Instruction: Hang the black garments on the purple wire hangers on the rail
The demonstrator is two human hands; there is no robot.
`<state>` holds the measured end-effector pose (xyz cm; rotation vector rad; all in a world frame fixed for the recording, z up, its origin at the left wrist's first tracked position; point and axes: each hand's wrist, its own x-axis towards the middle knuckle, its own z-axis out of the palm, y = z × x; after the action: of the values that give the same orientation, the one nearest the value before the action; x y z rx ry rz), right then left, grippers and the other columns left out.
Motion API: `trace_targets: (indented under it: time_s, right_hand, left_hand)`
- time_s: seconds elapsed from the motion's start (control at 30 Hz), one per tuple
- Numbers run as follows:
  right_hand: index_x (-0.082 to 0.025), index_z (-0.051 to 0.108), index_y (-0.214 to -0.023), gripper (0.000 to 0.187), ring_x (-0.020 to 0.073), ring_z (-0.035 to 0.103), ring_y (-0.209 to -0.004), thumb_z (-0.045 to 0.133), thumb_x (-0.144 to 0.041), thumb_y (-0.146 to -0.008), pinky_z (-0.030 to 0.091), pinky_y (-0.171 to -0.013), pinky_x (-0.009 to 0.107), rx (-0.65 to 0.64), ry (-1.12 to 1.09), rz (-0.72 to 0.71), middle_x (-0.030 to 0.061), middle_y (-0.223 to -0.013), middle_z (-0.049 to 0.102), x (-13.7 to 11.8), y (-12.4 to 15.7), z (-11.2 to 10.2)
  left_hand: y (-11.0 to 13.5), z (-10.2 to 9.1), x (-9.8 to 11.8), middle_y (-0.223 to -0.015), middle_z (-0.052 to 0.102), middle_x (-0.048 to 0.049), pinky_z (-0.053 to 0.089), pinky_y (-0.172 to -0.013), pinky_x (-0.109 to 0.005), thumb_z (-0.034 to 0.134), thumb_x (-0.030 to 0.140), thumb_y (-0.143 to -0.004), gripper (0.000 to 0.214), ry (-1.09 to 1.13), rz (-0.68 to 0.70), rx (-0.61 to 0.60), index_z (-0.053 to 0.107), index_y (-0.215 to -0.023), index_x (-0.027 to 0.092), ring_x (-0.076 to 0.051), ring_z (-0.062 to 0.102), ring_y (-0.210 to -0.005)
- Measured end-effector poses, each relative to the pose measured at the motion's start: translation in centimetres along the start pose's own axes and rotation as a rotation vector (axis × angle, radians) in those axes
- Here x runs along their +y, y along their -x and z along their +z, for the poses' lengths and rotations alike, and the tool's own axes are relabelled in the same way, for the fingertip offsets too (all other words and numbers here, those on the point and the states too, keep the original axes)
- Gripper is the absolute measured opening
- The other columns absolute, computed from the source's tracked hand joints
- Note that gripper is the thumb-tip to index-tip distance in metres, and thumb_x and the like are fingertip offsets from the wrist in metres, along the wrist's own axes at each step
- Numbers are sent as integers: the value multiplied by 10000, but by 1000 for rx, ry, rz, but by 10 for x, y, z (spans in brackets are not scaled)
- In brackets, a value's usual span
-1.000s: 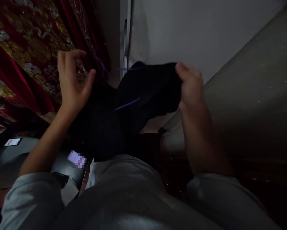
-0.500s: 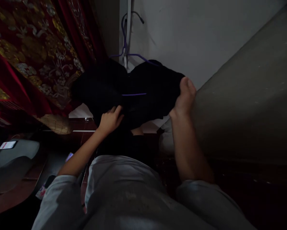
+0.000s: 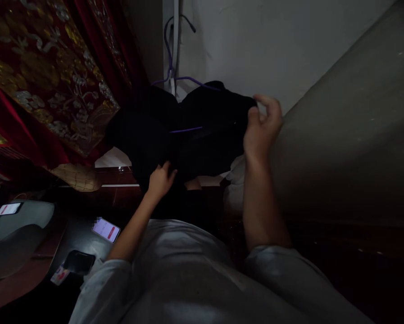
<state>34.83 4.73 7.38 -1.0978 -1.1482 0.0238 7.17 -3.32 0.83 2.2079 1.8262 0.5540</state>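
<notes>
A black garment hangs on a purple hanger in front of me, against a pale wall. My left hand grips the garment's lower edge, fingers curled into the dark cloth. My right hand is raised at the garment's right shoulder, pinching the fabric between thumb and fingers. The hanger's hook rises above the cloth beside a white pipe, and a purple bar of the hanger shows across the garment's middle.
A red cloth with gold embroidery hangs at the left. A grey sloped surface fills the right. Two lit phones and a dark phone lie low at the left on dark surfaces.
My left hand dropped from the garment's upper left to its lower edge. The garment now hangs spread on the hanger. My right hand stayed at the right shoulder, shifting its grip.
</notes>
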Motion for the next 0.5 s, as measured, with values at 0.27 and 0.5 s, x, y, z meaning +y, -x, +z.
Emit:
trace_targets:
  time_s: [0.27, 0.5]
  right_hand:
    - [-191, 603, -939, 263, 168, 637, -796, 689, -432, -877, 499, -738, 300, -610, -251, 429, 41, -875, 662, -62, 170, -7]
    - [-195, 587, -842, 332, 154, 597, -701, 669, -516, -863, 443, -671, 282, -963, -169, 540, 17, -758, 644, -50, 174, -3]
  left_hand:
    - [54, 56, 17, -967, 655, -47, 553, -734, -270, 641, 248, -953, 607, 742, 43, 368, 372, -1495, 202, -168, 664, -778]
    - [61, 58, 19, -930, 699, -26, 592, -808, -269, 692, 260, -892, 526, 977, -58, 427, 515, -1383, 193, -154, 723, -833]
